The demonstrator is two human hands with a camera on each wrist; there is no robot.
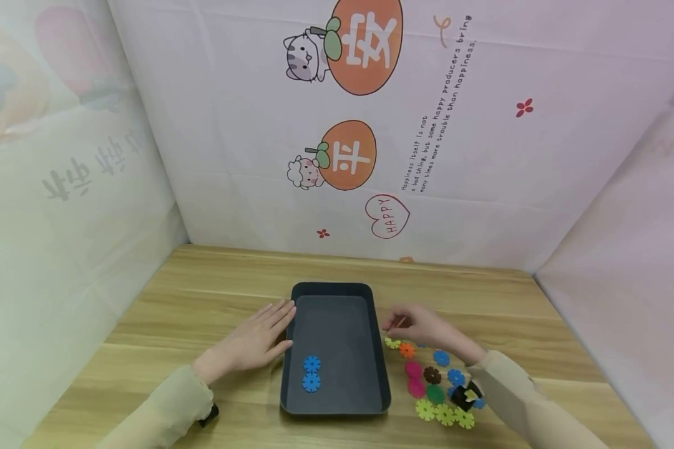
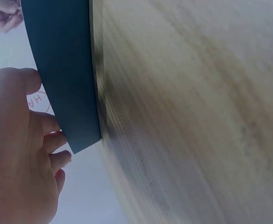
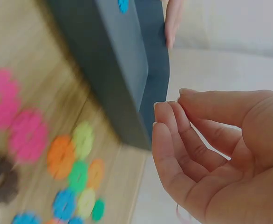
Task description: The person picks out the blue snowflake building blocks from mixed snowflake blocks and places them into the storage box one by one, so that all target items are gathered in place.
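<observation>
A dark grey rectangular tray (image 1: 337, 321) stands on the wooden table with two blue notched plastic discs (image 1: 311, 373) at its near left, edges together. My left hand (image 1: 261, 333) rests with straight fingers against the tray's left rim, thumb nearer me. In the left wrist view the fingertips (image 2: 57, 135) lie at the top edge of the tray wall (image 2: 64, 70). Just beyond the tray's right side, my right hand (image 1: 418, 324) hovers above the far end of the loose discs. Its fingers (image 3: 167, 163) are curled toward the thumb, and no disc shows between them.
Right of the tray lie several loose discs: pink (image 1: 414, 379), brown (image 1: 432, 375), dark green (image 1: 435, 393), blue (image 1: 441, 358), orange (image 1: 407, 350) and lime (image 1: 445, 414). My right forearm (image 1: 511, 386) passes over some of them. Printed white cloth (image 1: 247, 156) encloses the table's back and sides.
</observation>
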